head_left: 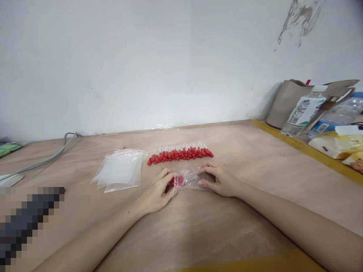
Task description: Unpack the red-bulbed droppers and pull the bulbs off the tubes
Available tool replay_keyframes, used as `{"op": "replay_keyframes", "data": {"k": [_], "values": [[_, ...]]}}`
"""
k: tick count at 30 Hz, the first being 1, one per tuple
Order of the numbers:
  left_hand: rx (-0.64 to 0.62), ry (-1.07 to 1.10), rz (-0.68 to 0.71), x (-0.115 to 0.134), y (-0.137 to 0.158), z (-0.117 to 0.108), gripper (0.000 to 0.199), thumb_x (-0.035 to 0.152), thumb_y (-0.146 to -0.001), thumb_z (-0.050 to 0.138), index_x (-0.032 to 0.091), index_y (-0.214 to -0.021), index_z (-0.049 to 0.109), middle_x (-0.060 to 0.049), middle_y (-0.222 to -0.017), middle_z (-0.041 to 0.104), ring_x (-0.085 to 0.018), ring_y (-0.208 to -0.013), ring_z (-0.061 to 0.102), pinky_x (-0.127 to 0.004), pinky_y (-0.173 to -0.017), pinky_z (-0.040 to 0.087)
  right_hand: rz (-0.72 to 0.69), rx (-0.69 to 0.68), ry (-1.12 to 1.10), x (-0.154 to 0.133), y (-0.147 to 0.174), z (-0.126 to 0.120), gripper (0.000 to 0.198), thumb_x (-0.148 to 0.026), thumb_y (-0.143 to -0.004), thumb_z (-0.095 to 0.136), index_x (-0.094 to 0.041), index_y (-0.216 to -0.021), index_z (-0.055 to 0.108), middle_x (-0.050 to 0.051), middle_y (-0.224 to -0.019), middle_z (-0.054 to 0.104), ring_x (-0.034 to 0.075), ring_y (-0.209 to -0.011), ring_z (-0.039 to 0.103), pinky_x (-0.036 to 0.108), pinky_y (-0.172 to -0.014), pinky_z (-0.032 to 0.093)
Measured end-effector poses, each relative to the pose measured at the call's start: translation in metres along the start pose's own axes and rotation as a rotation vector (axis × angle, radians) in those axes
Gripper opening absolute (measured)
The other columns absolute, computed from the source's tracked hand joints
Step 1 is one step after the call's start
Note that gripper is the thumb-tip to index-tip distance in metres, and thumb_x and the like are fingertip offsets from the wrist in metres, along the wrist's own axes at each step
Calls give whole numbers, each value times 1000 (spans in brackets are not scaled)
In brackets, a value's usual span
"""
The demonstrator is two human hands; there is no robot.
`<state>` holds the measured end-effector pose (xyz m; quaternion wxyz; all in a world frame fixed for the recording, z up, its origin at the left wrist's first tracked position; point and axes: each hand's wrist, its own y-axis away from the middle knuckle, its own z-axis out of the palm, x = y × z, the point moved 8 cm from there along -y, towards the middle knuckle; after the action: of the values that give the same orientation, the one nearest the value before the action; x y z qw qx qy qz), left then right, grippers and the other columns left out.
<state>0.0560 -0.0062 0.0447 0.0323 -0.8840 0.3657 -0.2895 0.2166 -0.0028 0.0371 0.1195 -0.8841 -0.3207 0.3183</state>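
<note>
Between my hands lies a clear plastic bag (193, 180) with several red-ended pieces (178, 180) at its left end. My left hand (161, 190) is closed on that end, thumb and fingers pinching the film. At the bag's right end, my right hand (218, 179) grips the film with curled fingers. Just beyond the hands runs a row of thin whitish sticks with red bulb-like ends (181, 153), the red ends toward me. To the left of the row, flat clear zip bags (121, 170) lie in a fanned stack.
Brown paper (255, 162) covers the table, with yellow tape (312, 151) along the right. Past the tape are a water bottle (304, 111), a grey-beige bag (279, 102) and yellow-white packets (334, 145). A grey cable (53, 156) crosses the left side. The wall stands behind.
</note>
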Motion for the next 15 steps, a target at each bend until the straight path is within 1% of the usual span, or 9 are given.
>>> {"op": "replay_keyframes", "data": {"k": [2, 4, 9, 12, 15], "values": [[7, -29, 29, 5, 1, -2, 25, 25, -86, 42, 20, -109, 50, -6, -98, 48, -15, -84, 49, -28, -76, 43, -3, 0, 50, -4, 1, 1, 39, -46, -72, 61, -19, -100, 59, 8, -97, 55, 21, -92, 50, 37, -83, 40], [7, -48, 65, 9, 3, -3, 24, 23, -86, 42, 20, -108, 50, -6, -98, 47, -16, -86, 49, -28, -78, 43, 4, -8, 79, -6, 2, 3, 44, -48, -70, 63, -19, -102, 58, 9, -100, 55, 22, -93, 50, 38, -83, 40], [-12, -30, 118, 12, 3, -5, 23, 23, -86, 42, 20, -108, 49, -8, -102, 47, -17, -92, 48, -30, -83, 42, 4, -17, 77, -6, 4, 7, 44, -47, -72, 61, -21, -107, 56, 9, -106, 55, 23, -98, 50, 39, -85, 39], [-48, 79, 71, 3, 3, -5, 24, 27, -84, 47, 20, -106, 51, -8, -102, 49, -18, -92, 50, -31, -83, 43, -1, -28, 62, -5, 3, 7, 43, -47, -72, 61, -21, -107, 56, 9, -107, 55, 23, -99, 50, 39, -87, 38], [-81, 278, -21, -12, 3, -2, 27, 31, -81, 52, 19, -106, 52, -7, -103, 50, -17, -89, 53, -30, -80, 45, -27, -56, 31, -3, 1, 7, 45, -48, -72, 61, -22, -108, 57, 8, -109, 56, 22, -102, 50, 39, -89, 38]]}}
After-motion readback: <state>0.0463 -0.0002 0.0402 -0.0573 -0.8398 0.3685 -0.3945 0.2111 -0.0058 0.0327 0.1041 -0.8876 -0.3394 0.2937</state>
